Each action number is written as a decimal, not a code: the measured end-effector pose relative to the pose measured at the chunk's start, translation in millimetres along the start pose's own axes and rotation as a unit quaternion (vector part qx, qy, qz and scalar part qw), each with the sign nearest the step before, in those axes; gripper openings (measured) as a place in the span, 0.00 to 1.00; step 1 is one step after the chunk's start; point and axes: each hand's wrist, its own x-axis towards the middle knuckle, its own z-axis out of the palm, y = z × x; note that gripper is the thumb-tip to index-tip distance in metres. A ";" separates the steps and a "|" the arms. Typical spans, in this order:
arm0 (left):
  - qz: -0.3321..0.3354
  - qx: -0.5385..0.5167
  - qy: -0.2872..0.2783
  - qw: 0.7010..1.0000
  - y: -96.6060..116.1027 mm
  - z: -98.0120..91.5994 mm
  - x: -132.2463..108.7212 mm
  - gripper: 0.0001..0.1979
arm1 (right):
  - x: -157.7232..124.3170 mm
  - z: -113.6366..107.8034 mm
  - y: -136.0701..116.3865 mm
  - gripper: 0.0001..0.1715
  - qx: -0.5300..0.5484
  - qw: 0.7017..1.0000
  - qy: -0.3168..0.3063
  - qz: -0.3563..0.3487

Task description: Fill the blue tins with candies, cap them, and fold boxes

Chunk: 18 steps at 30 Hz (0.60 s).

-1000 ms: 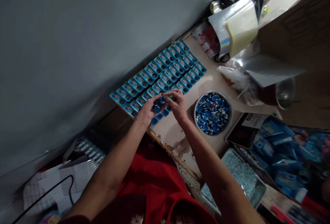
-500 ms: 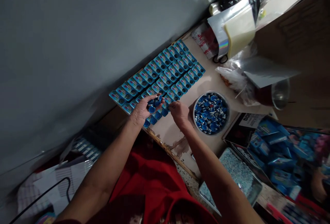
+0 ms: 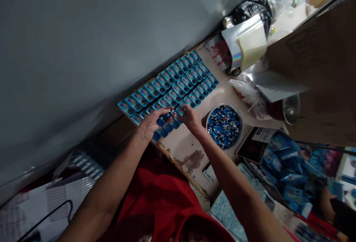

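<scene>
**Caps cupped over the pack rows**

Worn table (image 3: 189,149) under a grey wall, tiled with rows of blue packs (image 3: 172,82). Cups several blue caps (image 3: 164,120) in the left hand (image 3: 150,124), palm up, fingers half curled, just over the nearest row. Reaches with the right hand (image 3: 190,118), palm down, fingertips bunched at that row beside the caps. Cannot tell whether they pinch anything. Steel bowl (image 3: 209,117) of more caps just right.

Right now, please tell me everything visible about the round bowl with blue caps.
The bowl is round and shallow, with a thin shiny rim, seemingly metal. It stands upright on the pale table, filled with loose blue caps. The right hand is close on its picture-left; contact cannot be told. A dark box lies by its lower-right side.
</scene>
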 end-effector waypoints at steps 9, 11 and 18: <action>-0.009 0.026 0.004 1.000 -16.0 4.9 10.5 0.04 | -17.1 -0.8 12.2 0.09 0.267 0.940 0.094 -0.192; -0.001 0.022 -0.008 1.000 -17.5 4.4 12.0 0.05 | -15.8 1.4 24.0 0.12 0.241 0.962 0.101 -0.081; 0.013 0.006 0.004 1.000 -14.1 3.7 10.6 0.06 | -2.4 11.6 38.8 0.07 0.073 0.993 0.082 0.033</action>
